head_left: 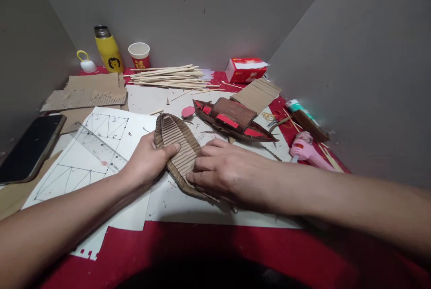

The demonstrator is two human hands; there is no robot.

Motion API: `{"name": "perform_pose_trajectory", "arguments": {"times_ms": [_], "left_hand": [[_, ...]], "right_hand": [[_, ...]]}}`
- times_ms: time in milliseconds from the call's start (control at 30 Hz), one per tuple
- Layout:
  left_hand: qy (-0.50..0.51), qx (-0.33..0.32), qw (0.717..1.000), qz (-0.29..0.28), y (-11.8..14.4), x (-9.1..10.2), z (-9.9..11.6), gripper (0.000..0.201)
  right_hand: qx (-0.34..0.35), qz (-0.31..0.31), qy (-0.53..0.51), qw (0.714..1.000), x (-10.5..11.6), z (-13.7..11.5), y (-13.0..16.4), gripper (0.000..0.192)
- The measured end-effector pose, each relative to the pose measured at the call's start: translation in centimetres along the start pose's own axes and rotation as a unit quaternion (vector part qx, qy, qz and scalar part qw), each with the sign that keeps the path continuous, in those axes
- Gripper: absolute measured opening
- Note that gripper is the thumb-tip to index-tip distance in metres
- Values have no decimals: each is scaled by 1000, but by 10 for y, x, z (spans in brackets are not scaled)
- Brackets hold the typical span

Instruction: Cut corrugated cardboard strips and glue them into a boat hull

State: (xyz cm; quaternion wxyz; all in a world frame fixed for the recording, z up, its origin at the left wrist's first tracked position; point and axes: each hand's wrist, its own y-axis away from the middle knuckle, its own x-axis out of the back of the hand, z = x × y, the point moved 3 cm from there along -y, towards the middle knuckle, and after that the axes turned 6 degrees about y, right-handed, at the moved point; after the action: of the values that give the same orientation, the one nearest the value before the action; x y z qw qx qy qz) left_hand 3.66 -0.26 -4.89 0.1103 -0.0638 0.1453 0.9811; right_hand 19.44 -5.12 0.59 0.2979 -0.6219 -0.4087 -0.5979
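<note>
Your left hand (153,156) holds the cardboard hull (180,145) by its left side, thumb laid over the ribbed inside, the other fingers mostly hidden beneath. Your right hand (225,167) has its fingers bent against the hull's right side and covers part of the near end; whether it grips or only presses, I cannot tell, nor whether anything small sits under the palm. The hull is tilted over the white sheet (161,210), near the middle of the worktop (161,253). Your left forearm crosses the paper with the line drawings (134,122) and hides part of them; the clear ruler (97,145) on it is hard to make out. The phone (32,147), by the worktop's left edge, is slightly cut off by the view. A dark shape covers the middle of the near edge, with red surface showing on its 2 sides. Just beyond your right hand lies the brown model boat (235,116), leaving you little room there; the pink glue gun (308,152) is near your right forearm, toward the right edge. Wooden sticks (168,77) lie piled toward the far edge.
</note>
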Motion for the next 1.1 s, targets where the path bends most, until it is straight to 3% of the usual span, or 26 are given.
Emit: {"name": "perform_pose_trajectory", "arguments": {"times_ms": [367,700,900,1100], "left_hand": [[-33,19,999,7,0,-1,4,11],[1,20,1000,-14,-4,2,4,20],[26,-29,999,-29,-17,12,23,14],[-26,-66,997,-19,-20,17,20,12]], "right_hand": [[-6,-29,42,999,-9,4,-14,15],[-17,-28,30,999,-6,3,-15,18],[-15,-35,18,999,-5,5,-15,13],[-20,-19,3,1000,-4,7,-13,12]]}}
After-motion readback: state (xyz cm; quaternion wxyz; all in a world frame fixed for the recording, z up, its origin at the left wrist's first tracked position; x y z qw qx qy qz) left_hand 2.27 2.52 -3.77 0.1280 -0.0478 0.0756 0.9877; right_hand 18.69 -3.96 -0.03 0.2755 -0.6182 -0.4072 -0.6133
